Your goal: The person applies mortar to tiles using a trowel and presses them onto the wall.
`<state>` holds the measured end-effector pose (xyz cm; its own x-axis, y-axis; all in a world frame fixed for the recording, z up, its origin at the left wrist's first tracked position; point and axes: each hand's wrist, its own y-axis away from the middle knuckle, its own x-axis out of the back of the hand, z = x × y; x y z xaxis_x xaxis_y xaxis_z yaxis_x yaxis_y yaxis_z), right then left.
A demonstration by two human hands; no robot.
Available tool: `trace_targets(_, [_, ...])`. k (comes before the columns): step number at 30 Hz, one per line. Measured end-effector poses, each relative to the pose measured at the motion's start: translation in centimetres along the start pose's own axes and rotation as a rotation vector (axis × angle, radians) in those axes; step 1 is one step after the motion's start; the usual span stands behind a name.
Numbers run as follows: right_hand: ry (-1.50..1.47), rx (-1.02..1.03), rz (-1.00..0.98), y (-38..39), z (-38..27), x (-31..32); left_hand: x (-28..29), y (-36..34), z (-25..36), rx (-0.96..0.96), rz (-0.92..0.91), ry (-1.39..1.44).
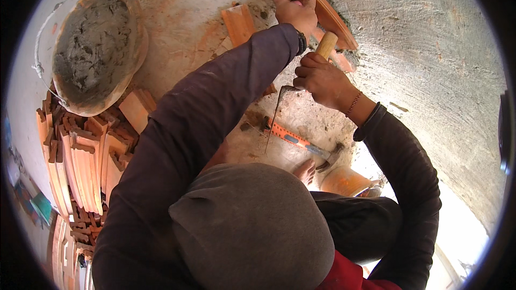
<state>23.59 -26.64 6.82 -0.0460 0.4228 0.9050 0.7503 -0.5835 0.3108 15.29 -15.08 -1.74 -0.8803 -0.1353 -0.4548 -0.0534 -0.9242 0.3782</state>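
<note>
My left hand reaches to the foot of the wall with its fingers spread. They rest against a long terracotta moulding strip set along the wall base. Closed around a trowel is my right hand, a little nearer than the strip's end. The trowel's wooden handle points up toward the strip, its butt end close to it. Its thin dark blade, seen nearly edge-on, hangs down to the left. Below the blade a hammer with an orange and grey grip lies on the floor.
A tub of wet grey mortar stands at the left, with a rope handle. Stacked terracotta pieces lie nearer. One loose terracotta piece is on the floor. An orange-brown container sits near my foot. The rough plastered wall curves along the right.
</note>
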Motion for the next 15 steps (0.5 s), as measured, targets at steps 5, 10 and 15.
trace_targets(5, [0.009, -0.029, -0.073, -0.1, 0.1, 0.8, -0.8, 0.0, -0.3, -0.100, 0.088, -0.008])
trace_targets(10, [-0.013, -0.009, -0.056, -0.7, -0.6, 1.4, -0.8, -0.8, -1.1, -0.245, 0.133, -0.093])
trace_targets(15, [0.003, -0.017, 0.018, -0.2, -0.1, 1.5, -0.8, 1.3, 1.4, 0.000, 0.037, 0.043])
